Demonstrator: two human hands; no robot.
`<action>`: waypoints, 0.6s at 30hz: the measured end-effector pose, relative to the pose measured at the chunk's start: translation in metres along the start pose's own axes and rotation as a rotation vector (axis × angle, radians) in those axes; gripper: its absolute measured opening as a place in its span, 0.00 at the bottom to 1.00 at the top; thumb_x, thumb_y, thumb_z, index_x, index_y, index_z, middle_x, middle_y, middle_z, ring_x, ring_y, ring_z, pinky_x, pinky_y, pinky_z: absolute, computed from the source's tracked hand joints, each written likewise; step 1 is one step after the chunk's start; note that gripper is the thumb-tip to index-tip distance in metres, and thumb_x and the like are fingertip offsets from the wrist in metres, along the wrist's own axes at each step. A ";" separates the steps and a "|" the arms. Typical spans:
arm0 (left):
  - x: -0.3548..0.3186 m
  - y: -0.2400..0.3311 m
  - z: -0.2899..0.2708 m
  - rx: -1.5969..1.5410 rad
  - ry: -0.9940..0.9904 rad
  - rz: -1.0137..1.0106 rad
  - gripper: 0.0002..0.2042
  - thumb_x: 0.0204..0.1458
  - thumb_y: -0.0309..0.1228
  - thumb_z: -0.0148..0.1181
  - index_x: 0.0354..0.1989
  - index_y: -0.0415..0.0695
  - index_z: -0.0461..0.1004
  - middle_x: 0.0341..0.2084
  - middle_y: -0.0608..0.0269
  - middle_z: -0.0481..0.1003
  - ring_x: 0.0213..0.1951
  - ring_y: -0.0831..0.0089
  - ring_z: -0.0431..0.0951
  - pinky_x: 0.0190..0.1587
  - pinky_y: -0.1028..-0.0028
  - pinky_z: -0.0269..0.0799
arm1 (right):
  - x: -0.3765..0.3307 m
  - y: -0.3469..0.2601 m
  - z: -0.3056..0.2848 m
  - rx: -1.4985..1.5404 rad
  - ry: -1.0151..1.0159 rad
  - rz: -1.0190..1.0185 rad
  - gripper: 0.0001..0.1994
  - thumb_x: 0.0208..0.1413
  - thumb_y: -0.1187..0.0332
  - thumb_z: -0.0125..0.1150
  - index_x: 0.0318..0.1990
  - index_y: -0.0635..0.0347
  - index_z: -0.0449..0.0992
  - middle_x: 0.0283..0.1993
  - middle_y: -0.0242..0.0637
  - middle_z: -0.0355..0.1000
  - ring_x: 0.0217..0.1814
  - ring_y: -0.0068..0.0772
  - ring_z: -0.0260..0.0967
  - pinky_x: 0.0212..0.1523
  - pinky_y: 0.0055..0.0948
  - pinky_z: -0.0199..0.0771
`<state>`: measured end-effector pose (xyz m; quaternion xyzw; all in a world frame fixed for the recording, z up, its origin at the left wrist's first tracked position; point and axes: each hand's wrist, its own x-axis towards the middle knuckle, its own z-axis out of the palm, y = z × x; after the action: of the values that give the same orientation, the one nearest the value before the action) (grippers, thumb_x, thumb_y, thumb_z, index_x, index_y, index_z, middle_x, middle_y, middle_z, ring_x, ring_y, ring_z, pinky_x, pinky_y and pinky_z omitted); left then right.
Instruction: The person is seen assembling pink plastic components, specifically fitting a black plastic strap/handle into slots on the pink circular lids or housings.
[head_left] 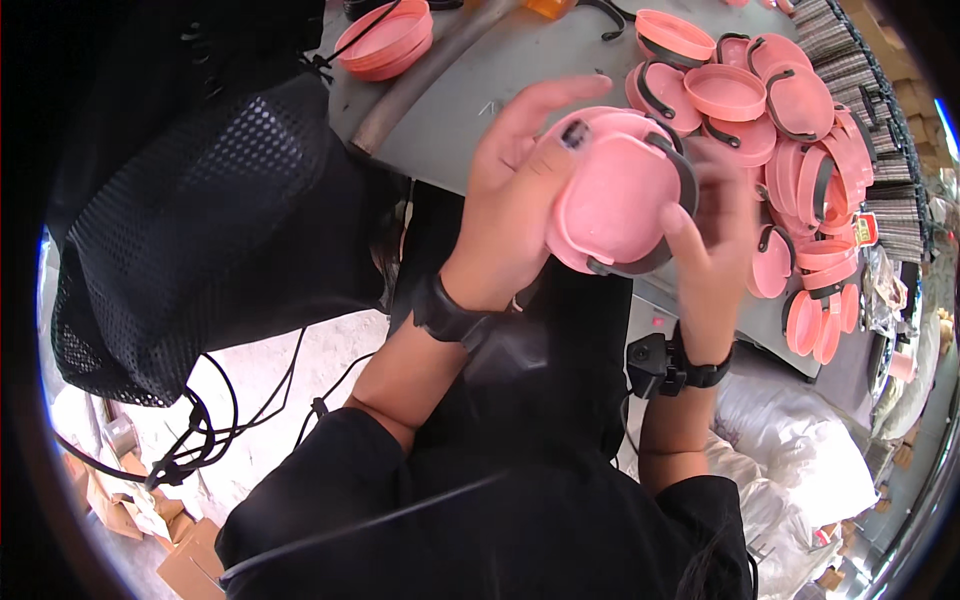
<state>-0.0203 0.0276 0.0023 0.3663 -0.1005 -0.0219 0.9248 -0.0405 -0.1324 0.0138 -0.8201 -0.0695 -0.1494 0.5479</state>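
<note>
Above the table's near edge I hold a round pink plastic lid (pixel 618 200) between both hands, its inner side facing up. A dark grey curved strap runs around its right side. My left hand (pixel 505 200) grips the lid's left side, thumb over the rim and the index finger stretched out beyond it. On the opposite side, my right hand (pixel 715 235) is closed, its thumb at the lid and its blurred fingers around the strap. The lid covers some of the fingertips. Just beyond my right hand lies a pile of similar pink lids (pixel 725 92), many with dark straps.
At the far left, stacked pink lids (pixel 388 45) stand on the grey table (pixel 455 120) beside a long bar (pixel 405 100). A black mesh-covered object (pixel 190 200) stands to my left, with black cables (pixel 215 425) below. White plastic bags (pixel 790 450) lie below right.
</note>
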 end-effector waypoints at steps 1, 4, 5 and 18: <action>0.001 0.002 0.004 0.057 -0.024 0.026 0.11 0.51 0.25 0.50 0.43 0.39 0.67 0.40 0.60 0.71 0.43 0.77 0.70 0.45 0.78 0.66 | -0.001 0.000 0.009 0.200 -0.013 0.059 0.18 0.49 0.73 0.56 0.50 0.64 0.68 0.41 0.38 0.68 0.42 0.24 0.62 0.43 0.23 0.63; 0.003 -0.015 0.005 0.414 -0.094 0.342 0.13 0.52 0.26 0.50 0.46 0.38 0.66 0.42 0.58 0.71 0.43 0.75 0.72 0.45 0.77 0.68 | 0.002 0.007 0.015 -0.036 0.071 0.106 0.14 0.53 0.72 0.52 0.47 0.63 0.70 0.36 0.32 0.69 0.34 0.21 0.65 0.36 0.23 0.66; 0.004 -0.019 0.006 0.552 -0.059 0.406 0.11 0.52 0.25 0.50 0.44 0.38 0.66 0.37 0.57 0.73 0.38 0.75 0.74 0.39 0.76 0.70 | 0.003 0.010 0.018 -0.036 0.078 0.095 0.14 0.53 0.72 0.52 0.47 0.63 0.70 0.36 0.32 0.69 0.34 0.21 0.65 0.36 0.23 0.66; 0.014 -0.035 0.023 0.825 -0.079 0.606 0.13 0.53 0.29 0.48 0.45 0.36 0.66 0.36 0.49 0.73 0.33 0.56 0.75 0.35 0.69 0.70 | 0.006 -0.019 0.007 0.474 -0.049 0.150 0.24 0.49 0.79 0.52 0.57 0.63 0.63 0.19 0.20 0.54 0.19 0.09 0.45 0.19 0.13 0.46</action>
<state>-0.0101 -0.0146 -0.0028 0.6542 -0.2373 0.2747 0.6635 -0.0393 -0.1186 0.0299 -0.6749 -0.0549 -0.0677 0.7328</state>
